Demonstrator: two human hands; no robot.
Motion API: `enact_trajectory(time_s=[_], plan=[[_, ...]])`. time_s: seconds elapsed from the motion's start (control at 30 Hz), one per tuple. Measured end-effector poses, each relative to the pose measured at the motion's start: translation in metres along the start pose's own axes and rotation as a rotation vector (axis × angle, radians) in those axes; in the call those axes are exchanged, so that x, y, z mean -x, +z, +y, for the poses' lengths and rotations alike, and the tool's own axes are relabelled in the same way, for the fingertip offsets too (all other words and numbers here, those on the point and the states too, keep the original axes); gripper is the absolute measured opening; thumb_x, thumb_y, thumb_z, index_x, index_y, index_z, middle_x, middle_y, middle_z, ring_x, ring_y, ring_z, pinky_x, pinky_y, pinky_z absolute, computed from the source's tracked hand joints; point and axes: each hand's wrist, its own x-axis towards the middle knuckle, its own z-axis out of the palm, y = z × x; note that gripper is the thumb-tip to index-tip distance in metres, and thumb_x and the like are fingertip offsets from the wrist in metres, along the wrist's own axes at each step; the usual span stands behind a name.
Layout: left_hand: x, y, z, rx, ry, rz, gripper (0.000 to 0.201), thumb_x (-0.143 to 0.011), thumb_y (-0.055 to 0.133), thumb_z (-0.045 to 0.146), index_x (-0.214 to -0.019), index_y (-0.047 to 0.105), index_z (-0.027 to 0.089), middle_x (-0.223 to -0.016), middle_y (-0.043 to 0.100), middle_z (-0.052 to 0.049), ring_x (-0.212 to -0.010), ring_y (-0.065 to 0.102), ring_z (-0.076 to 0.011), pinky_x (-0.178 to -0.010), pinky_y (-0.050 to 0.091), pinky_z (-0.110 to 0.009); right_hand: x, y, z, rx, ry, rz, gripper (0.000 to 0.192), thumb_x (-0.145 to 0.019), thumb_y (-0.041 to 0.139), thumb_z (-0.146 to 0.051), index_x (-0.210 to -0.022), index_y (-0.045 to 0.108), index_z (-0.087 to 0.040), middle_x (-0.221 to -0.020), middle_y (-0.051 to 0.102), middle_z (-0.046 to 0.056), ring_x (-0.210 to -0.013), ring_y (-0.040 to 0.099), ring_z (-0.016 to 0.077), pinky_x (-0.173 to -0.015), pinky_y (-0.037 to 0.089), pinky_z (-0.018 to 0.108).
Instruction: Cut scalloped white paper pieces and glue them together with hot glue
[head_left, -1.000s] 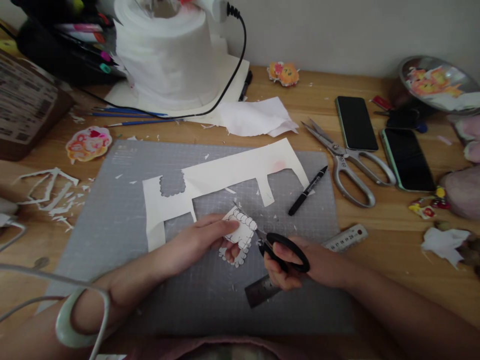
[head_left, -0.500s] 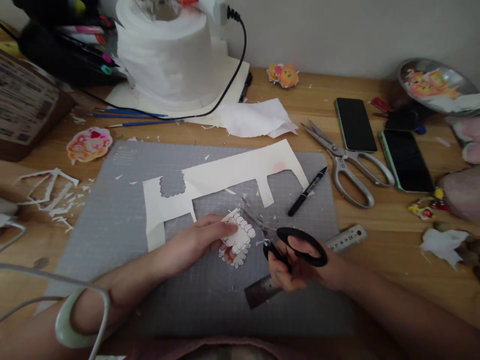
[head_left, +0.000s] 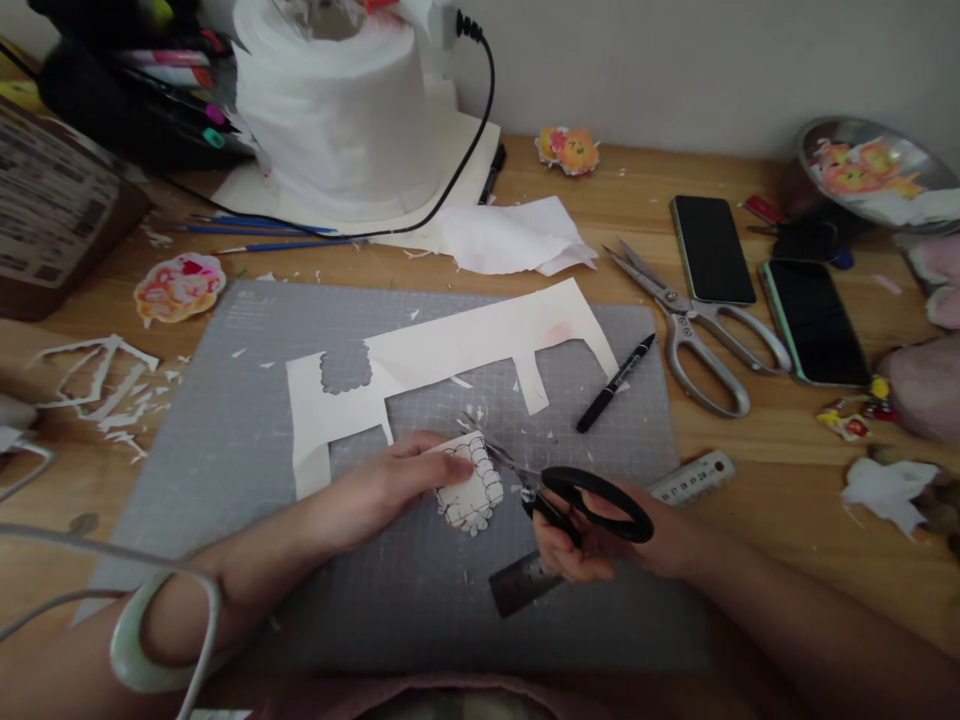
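My left hand [head_left: 409, 485] pinches a small white paper cutout [head_left: 471, 497] with scalloped edges and black drawn outlines, thumb on top. In my right hand [head_left: 592, 535] is a pair of black-handled scissors [head_left: 600, 505], fingers through the loops. The blades reach along the cutout's upper right edge, and small paper bits lie around them. Beneath both hands is a grey cutting mat [head_left: 405, 610]. A steel ruler [head_left: 517, 585] lies partly under my right hand. Beyond my hands, a white paper sheet [head_left: 450, 345] with pieces cut out of it rests on the mat.
A black marker [head_left: 615, 384] and large silver scissors [head_left: 686, 325] lie to the right, near two phones [head_left: 712, 248]. At the back stand a white tissue roll [head_left: 337, 120] and a metal bowl [head_left: 814, 150]. A pale cable [head_left: 112, 548] crosses my left forearm.
The cutout has turned in my left hand, its drawn face now flatter to view. The scissors have shifted slightly left and their blades have come closer together at the paper's edge.
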Motion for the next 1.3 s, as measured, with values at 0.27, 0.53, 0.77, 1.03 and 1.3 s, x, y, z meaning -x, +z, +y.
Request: enact_trajectory(time_s=[0.27, 0.53, 0.77, 1.03, 1.3], plan=[[0.0005, -0.0002, -0.0014, 0.026, -0.077, 0.056, 0.025, -0.062, 0.061, 0.042, -0.062, 0.061, 0.017, -0.056, 0.060, -0.001, -0.054, 0.052, -0.0164, -0.053, 0.040, -0.027, -0.0011, 0.0004, -0.0046, 0.083, 0.054, 0.017, 0.052, -0.072, 0.048, -0.067, -0.065, 0.045, -0.015, -0.046, 0.043, -0.005, -0.042, 0.034, 0.0065, -0.046, 0.022, 0.023], [0.0014, -0.0036, -0.0046, -0.096, -0.119, 0.114, 0.032, -0.062, 0.060, 0.048, -0.070, 0.065, 0.017, -0.061, 0.062, -0.002, -0.062, 0.055, -0.0190, -0.057, 0.042, -0.027, 0.0003, 0.0005, -0.0043, 0.118, 0.080, 0.044, 0.051, -0.071, 0.047, -0.067, -0.066, 0.046, -0.017, -0.046, 0.043, -0.005, -0.043, 0.034, 0.0081, -0.047, 0.024, 0.024], [0.0010, -0.0021, -0.0033, -0.133, -0.084, 0.120, 0.032, -0.063, 0.060, 0.048, -0.069, 0.065, 0.017, -0.063, 0.063, -0.002, -0.063, 0.056, -0.0193, -0.057, 0.041, -0.027, -0.0008, 0.0012, -0.0046, 0.122, 0.077, 0.043, 0.050, -0.071, 0.047, -0.067, -0.065, 0.047, -0.017, -0.044, 0.043, -0.005, -0.044, 0.036, 0.0091, -0.050, 0.028, 0.025], [0.0010, -0.0021, -0.0028, -0.132, -0.076, 0.111, 0.030, -0.063, 0.060, 0.048, -0.066, 0.065, 0.018, -0.060, 0.062, -0.001, -0.061, 0.055, -0.0191, -0.054, 0.041, -0.026, -0.0007, -0.0011, -0.0045, 0.145, 0.089, 0.030, 0.048, -0.074, 0.045, -0.065, -0.067, 0.048, -0.017, -0.044, 0.044, -0.004, -0.046, 0.038, 0.0104, -0.052, 0.030, 0.026], [-0.0012, -0.0033, -0.0061, -0.086, -0.044, 0.077, 0.026, -0.065, 0.059, 0.043, -0.065, 0.065, 0.018, -0.060, 0.063, -0.001, -0.059, 0.055, -0.0177, -0.054, 0.041, -0.025, 0.0002, -0.0006, -0.0054, 0.157, 0.043, 0.018, 0.041, -0.082, 0.042, -0.054, -0.068, 0.048, -0.015, -0.047, 0.046, -0.004, -0.045, 0.039, 0.0087, -0.049, 0.029, 0.023]])
